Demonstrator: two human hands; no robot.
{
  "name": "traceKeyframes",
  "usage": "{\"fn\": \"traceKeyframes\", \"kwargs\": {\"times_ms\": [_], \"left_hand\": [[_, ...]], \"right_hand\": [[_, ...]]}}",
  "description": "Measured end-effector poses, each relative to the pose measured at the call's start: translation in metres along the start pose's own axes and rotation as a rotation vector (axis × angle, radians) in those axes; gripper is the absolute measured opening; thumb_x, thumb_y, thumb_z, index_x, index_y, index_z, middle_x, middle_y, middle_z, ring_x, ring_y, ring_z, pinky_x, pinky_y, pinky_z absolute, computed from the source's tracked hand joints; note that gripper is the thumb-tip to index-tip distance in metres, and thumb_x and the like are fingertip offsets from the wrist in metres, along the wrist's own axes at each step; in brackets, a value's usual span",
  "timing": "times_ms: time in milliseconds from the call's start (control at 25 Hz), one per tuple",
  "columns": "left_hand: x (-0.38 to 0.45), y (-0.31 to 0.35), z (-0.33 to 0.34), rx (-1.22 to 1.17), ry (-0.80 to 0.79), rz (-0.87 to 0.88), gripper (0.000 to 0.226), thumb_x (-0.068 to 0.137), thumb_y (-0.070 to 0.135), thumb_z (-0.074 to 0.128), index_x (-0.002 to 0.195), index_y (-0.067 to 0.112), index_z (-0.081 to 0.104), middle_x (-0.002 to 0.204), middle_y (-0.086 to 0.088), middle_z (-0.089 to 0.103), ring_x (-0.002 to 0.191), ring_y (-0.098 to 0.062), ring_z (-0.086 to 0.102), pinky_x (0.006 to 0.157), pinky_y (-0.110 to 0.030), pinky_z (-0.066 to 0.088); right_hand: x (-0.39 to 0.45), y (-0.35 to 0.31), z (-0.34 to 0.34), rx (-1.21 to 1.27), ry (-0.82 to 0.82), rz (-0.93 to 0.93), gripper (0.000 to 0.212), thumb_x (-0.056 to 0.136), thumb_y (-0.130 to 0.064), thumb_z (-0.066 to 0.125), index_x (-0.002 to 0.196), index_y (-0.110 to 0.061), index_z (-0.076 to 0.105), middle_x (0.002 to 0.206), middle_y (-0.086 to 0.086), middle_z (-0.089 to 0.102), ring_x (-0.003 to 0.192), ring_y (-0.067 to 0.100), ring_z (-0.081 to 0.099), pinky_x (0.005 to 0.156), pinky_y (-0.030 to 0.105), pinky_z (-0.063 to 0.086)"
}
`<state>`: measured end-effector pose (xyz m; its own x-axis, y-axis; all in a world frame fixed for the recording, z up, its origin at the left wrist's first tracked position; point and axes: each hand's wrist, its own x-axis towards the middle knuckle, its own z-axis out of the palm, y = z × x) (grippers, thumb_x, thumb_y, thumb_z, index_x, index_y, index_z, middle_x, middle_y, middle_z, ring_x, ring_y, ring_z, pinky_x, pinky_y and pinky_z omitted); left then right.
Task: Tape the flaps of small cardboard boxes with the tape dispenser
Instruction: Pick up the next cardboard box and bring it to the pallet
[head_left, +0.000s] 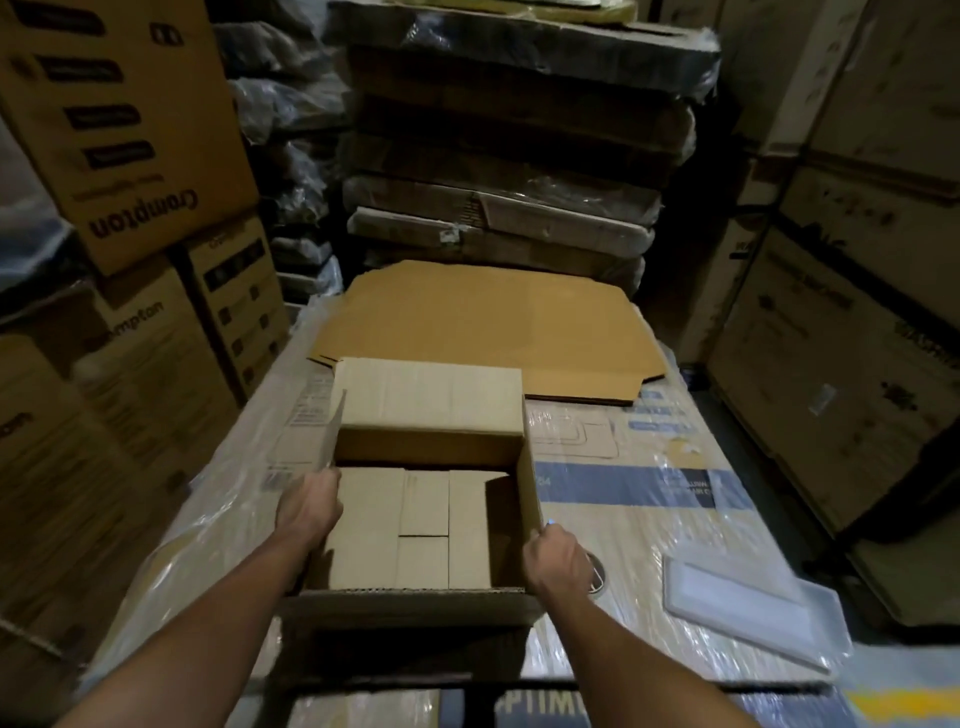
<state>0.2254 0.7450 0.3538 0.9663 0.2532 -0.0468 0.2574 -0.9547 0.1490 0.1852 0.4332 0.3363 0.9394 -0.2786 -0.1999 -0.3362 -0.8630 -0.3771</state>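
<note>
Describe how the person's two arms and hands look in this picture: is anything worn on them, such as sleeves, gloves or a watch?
Both forearms are bare from the bottom edge of the picture up to the hands; no sleeve shows. The left hand and the right hand wear no gloves. No watch, bracelet or ring can be seen on either, though the picture is dim and the fingers are partly hidden.

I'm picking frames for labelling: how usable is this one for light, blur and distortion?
Head view: dim overall, deep shadow inside the box; glare on the plastic wrap; stacked cartons at the edges are soft and bowed by the wide lens; both hands are fairly sharp.
</note>
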Motion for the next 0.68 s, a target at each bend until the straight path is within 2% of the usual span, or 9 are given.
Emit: {"fn": "traceKeyframes", "kwargs": {"times_ms": [160,240,280,360,440,480,560,680], "left_hand": [[0.040,0.011,0.005,-0.039,-0.064,0.064,0.029,0.091,0.006,0.050,0.115,0.014,0.064,0.107,-0.013,0.067,0.096,-0.027,0.065,0.077,-0.035,0.055],[0.055,0.018,0.005,-0.086,-0.113,0.094,0.039,0.091,0.007,0.049,0.127,0.019,0.061,0.119,-0.013,0.065,0.105,-0.029,0.063,0.083,-0.036,0.053],[0.061,0.022,0.005,-0.084,-0.156,0.132,0.048,0.092,0.009,0.048,0.137,0.022,0.053,0.123,-0.014,0.062,0.107,-0.029,0.061,0.086,-0.037,0.053],[0.068,0.030,0.009,-0.028,-0.248,0.219,0.066,0.094,0.016,0.048,0.153,0.032,0.023,0.123,-0.012,0.059,0.104,-0.027,0.060,0.083,-0.038,0.053],[0.070,0.036,0.016,0.034,-0.274,0.255,0.082,0.095,0.028,0.052,0.155,0.032,-0.005,0.119,-0.010,0.060,0.100,-0.024,0.060,0.076,-0.036,0.049],[0.070,0.039,0.019,0.047,-0.267,0.247,0.089,0.095,0.034,0.054,0.154,0.028,-0.012,0.117,-0.010,0.061,0.097,-0.023,0.061,0.074,-0.036,0.047],[0.071,0.040,0.027,0.032,-0.265,0.219,0.096,0.093,0.042,0.056,0.154,0.024,-0.016,0.115,-0.010,0.063,0.095,-0.024,0.062,0.075,-0.036,0.047],[0.075,0.038,0.039,0.017,-0.306,0.183,0.094,0.092,0.054,0.054,0.154,0.024,-0.009,0.128,-0.012,0.059,0.113,-0.029,0.059,0.088,-0.040,0.047]], "right_hand": [[0.024,-0.030,-0.003,-0.099,-0.101,0.068,0.027,0.095,-0.022,0.046,0.115,-0.015,0.061,0.115,0.007,0.065,0.106,0.026,0.062,0.088,0.037,0.048],[0.036,-0.044,-0.006,-0.119,-0.170,0.064,0.025,0.096,-0.020,0.048,0.116,-0.014,0.060,0.112,0.007,0.064,0.099,0.023,0.062,0.084,0.033,0.048],[0.039,-0.052,-0.006,-0.124,-0.202,0.069,0.026,0.096,-0.021,0.050,0.118,-0.013,0.057,0.113,0.008,0.063,0.099,0.023,0.061,0.084,0.033,0.047],[0.043,-0.065,0.000,-0.129,-0.271,0.076,0.037,0.095,-0.031,0.053,0.127,-0.012,0.049,0.124,0.010,0.058,0.109,0.027,0.058,0.090,0.037,0.046],[0.049,-0.072,0.010,-0.109,-0.349,0.092,0.054,0.093,-0.045,0.054,0.132,-0.010,0.043,0.132,0.013,0.054,0.119,0.031,0.054,0.097,0.040,0.045],[0.053,-0.075,0.015,-0.112,-0.384,0.107,0.058,0.093,-0.050,0.053,0.133,-0.008,0.044,0.133,0.014,0.053,0.119,0.032,0.054,0.098,0.041,0.046],[0.064,-0.074,0.023,-0.161,-0.441,0.157,0.061,0.089,-0.056,0.053,0.128,-0.009,0.052,0.129,0.012,0.056,0.115,0.032,0.056,0.098,0.043,0.047],[0.083,-0.065,0.033,-0.334,-0.542,0.291,0.061,0.064,-0.053,0.066,0.109,-0.013,0.063,0.115,0.011,0.062,0.102,0.034,0.059,0.093,0.046,0.046]]}}
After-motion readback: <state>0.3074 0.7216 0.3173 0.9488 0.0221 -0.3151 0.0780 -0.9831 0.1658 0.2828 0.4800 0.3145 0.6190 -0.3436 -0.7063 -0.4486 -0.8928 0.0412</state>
